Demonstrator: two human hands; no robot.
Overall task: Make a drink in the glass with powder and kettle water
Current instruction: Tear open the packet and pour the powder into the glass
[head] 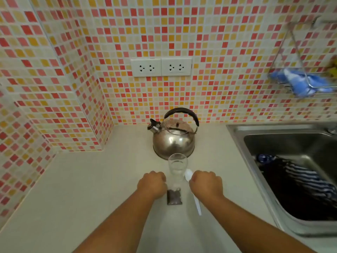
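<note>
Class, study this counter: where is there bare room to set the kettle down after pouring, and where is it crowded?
Bare counter lies left of the left hand, out to the tiled wall. A narrower strip runs between the spoon and the sink. The middle is crowded: kettle, glass, powder packet, right hand.

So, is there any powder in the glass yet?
No, the glass looks clear and empty, and the dark powder is in the packet lying on the counter between the hands.
</note>
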